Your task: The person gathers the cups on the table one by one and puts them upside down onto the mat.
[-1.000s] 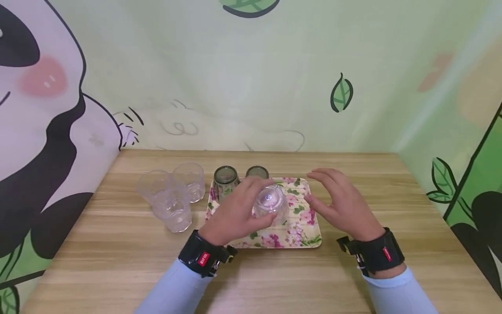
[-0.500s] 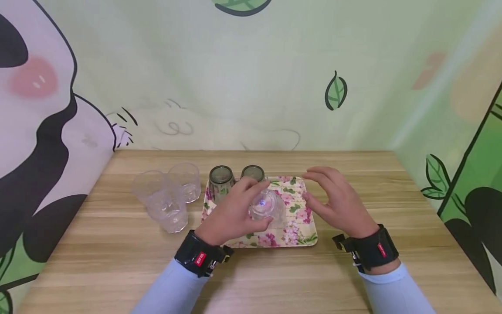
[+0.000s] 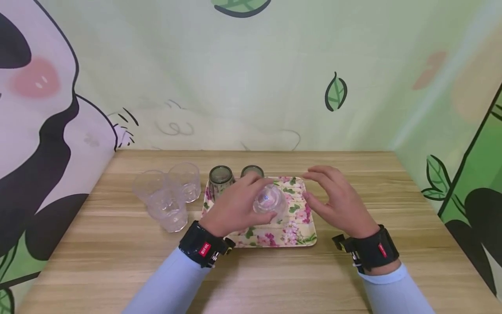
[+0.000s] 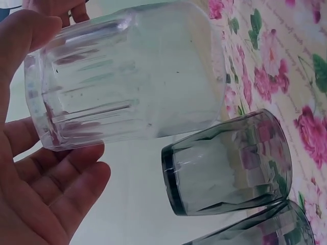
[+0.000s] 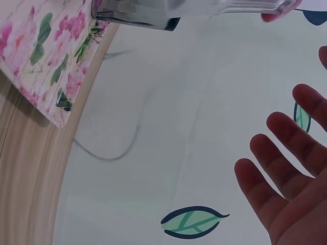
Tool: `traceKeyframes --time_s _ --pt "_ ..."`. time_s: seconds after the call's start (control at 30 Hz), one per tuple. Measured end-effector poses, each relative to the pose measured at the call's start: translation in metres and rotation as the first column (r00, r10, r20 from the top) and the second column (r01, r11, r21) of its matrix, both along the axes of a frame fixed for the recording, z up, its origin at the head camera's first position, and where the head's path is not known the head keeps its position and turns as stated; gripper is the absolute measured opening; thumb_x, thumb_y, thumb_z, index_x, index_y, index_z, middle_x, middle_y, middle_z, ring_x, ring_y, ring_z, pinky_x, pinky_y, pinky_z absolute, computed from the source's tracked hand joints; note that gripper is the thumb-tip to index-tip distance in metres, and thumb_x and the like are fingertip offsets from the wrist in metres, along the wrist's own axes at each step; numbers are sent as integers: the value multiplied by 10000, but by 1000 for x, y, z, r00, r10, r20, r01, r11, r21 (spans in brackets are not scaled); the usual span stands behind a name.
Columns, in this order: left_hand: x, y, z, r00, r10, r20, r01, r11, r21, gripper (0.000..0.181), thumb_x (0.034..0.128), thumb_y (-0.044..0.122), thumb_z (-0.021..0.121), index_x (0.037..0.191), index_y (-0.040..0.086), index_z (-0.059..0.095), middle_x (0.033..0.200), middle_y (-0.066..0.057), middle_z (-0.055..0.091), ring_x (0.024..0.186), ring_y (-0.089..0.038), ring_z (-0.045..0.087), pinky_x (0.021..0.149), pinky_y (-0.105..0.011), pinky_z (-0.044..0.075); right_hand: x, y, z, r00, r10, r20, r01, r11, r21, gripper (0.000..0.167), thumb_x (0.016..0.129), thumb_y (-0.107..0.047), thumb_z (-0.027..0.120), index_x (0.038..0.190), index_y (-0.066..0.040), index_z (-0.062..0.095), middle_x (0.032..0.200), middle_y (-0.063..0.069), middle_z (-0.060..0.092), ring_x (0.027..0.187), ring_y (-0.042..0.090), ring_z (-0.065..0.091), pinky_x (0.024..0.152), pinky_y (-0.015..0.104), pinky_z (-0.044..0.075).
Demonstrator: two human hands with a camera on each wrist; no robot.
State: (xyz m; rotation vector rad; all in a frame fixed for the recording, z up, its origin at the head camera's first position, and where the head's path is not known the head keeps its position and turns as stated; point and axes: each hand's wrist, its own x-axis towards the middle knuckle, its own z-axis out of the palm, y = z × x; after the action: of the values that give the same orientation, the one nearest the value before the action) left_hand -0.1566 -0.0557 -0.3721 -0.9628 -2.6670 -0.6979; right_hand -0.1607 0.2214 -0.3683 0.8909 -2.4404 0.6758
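Observation:
My left hand (image 3: 237, 205) grips an upside-down clear glass (image 3: 270, 203) by its base end, thumb on one side and fingers on the other. In the left wrist view the clear glass (image 4: 127, 76) has its rim toward the floral tray (image 4: 240, 30); whether it touches cannot be told. Two smoky grey glasses stand upside down on the tray's far left part: a left one (image 3: 221, 176) and a right one (image 3: 252, 171), partly hidden behind my left hand. Beyond the tray's right edge, my right hand (image 3: 341, 200) hovers with fingers spread, holding nothing.
Several clear glasses (image 3: 172, 218) stand close together on the wooden table (image 3: 129, 261), left of the tray. Behind the table hangs a pale green wall covering (image 3: 255, 87) with a printed panda and leaves.
The view has shifted slightly. Over the last half second my left hand and the clear glass have moved a little right and away. The right hand stays almost in place.

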Motion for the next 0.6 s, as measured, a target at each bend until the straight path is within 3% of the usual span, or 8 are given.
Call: traceKeyframes --time_s 0.27,0.43,0.6 --pt "-6 7 0 999 23 -26 -25 998 -52 726 812 525 760 1400 143 574 1151 24 558 899 -63 561 758 -211 543 2 -3 1 1000 -5 17 5 1000 1 424 890 -229 744 1280 -97 644 1341 132 570 1271 311 507 1027 523 469" --pt "-12 14 2 999 36 -8 -36 997 -74 727 809 545 765 1388 149 576 1171 25 574 917 -60 572 747 -207 540 1 -2 0 1000 -8 13 8 1000 3 422 889 -234 744 1273 -89 648 1336 133 571 1267 316 509 1025 527 470" --pt "-17 24 6 999 48 8 -46 991 -128 730 833 559 742 1400 140 553 1238 0 574 1027 -111 598 847 -262 561 0 0 -1 1000 -4 1 4 1000 -5 423 885 -230 746 1270 -89 645 1337 142 572 1263 326 511 1023 531 468"
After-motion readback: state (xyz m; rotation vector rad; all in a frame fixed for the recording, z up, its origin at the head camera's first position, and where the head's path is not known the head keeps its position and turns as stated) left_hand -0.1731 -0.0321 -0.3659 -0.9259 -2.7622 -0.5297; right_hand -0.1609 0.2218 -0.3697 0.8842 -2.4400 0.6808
